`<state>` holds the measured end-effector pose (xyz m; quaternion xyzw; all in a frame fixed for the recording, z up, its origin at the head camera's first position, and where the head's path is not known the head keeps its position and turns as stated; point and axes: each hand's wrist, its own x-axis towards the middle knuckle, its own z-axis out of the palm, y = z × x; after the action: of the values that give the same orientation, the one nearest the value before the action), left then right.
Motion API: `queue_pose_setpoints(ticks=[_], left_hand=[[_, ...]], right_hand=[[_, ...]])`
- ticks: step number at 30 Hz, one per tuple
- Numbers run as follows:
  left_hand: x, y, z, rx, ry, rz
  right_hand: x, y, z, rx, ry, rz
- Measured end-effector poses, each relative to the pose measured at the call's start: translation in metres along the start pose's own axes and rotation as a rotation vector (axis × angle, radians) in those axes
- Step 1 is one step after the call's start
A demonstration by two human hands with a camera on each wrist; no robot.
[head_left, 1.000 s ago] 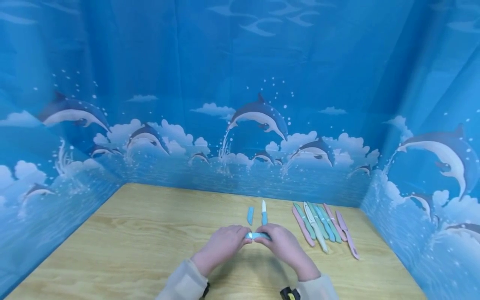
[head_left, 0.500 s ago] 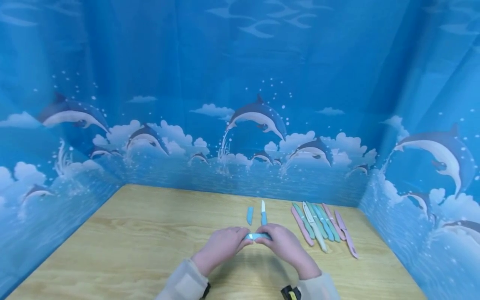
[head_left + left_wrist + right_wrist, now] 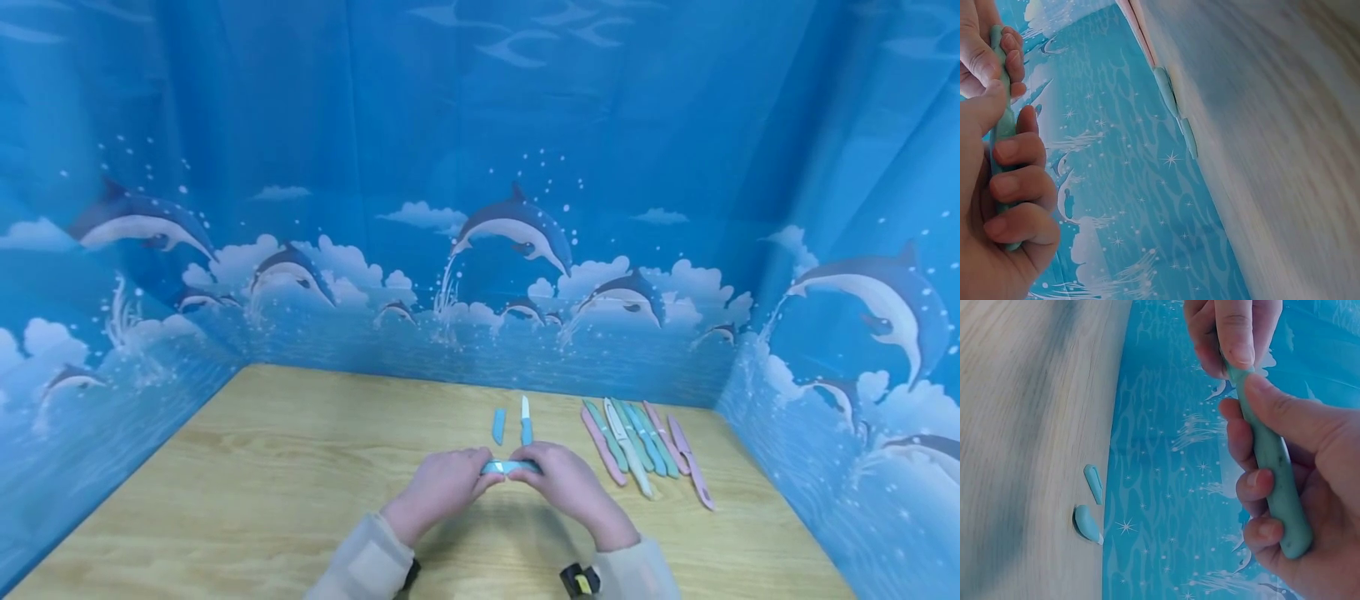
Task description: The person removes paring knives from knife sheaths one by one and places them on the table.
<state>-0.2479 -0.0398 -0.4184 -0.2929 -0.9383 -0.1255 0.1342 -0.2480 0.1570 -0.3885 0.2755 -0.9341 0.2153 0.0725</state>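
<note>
Both hands hold a blue-green knife (image 3: 517,467) crosswise above the table, with fingertips almost meeting. My right hand (image 3: 570,487) is curled round its thick handle (image 3: 1279,481), the thumb lying along the top. My left hand (image 3: 442,487) has its fingers wrapped round the sheath (image 3: 1005,128) at the other end; those fingers hide much of it. A bright patch shows between the hands in the head view. Just beyond them on the table lie a loose blue sheath (image 3: 498,426) and a small blue-handled knife (image 3: 526,423) with its pale blade bare, pointing away.
To the right, a row of pink, green, cream and blue knives (image 3: 633,442) lies side by side on the wooden table (image 3: 300,467). A lilac knife (image 3: 692,462) is at its right end. A blue dolphin-print curtain (image 3: 375,350) borders the table's back and sides.
Both hands keep their grip in almost the same place. Slightly more blue shows beside the left fingertips. The head view has shifted a little; the knives on the table lie as before.
</note>
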Motion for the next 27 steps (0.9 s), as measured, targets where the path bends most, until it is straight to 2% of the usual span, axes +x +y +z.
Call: queue_pose_setpoints(ticks=[7, 27], left_hand=[[0.0004, 0.0, -0.001, 0.003, -0.014, -0.021], [-0.0001, 0.0002, -0.0056, -0.028, -0.037, -0.048]], right_hand=[[0.0014, -0.0001, -0.0007, 0.038, -0.027, 0.039], [0.0017, 0.0009, -0.0036, 0.042, -0.039, 0.028]])
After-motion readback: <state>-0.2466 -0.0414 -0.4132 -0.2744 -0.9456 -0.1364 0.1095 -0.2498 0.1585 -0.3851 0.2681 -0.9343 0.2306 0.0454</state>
